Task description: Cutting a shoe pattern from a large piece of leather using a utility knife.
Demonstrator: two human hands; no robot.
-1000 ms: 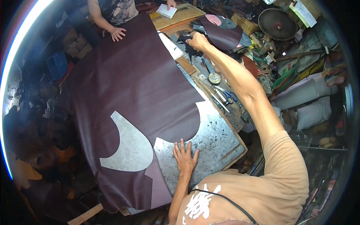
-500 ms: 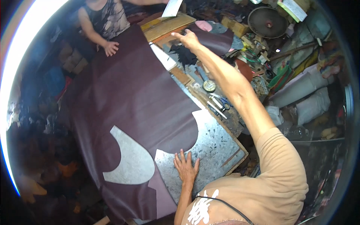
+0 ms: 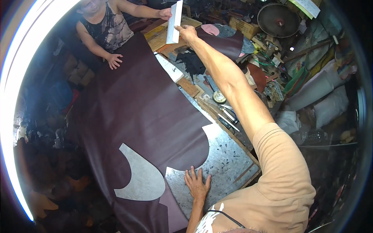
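My left hand (image 3: 197,183) lies flat with spread fingers on a grey, speckled metal-looking sheet (image 3: 223,159), close to the edge of a large dark maroon leather sheet (image 3: 143,101). Stretched far across the table, my right hand (image 3: 188,34) grips the edge of a white, narrow rectangular piece (image 3: 174,23), thumb in front and other fingers partly hidden. Opposite me, a co-worker's hand (image 3: 165,14) holds the same piece higher up. The co-worker's other hand (image 3: 114,61) rests on the leather's far end. A curved grey pattern piece (image 3: 143,176) lies on the leather, left of my left hand.
Along the table's right side lie a round tin (image 3: 219,97), pen-like tools (image 3: 228,112), wooden strips and black scraps (image 3: 191,61). More maroon leather (image 3: 223,42) sits farther back. A round fan (image 3: 279,21) and wrapped rolls (image 3: 316,89) stand at the right.
The white piece has come down toward my right hand, which now grips it. The co-worker leans further into view. My left hand stays on the metal-looking sheet; the whole view has shifted slightly.
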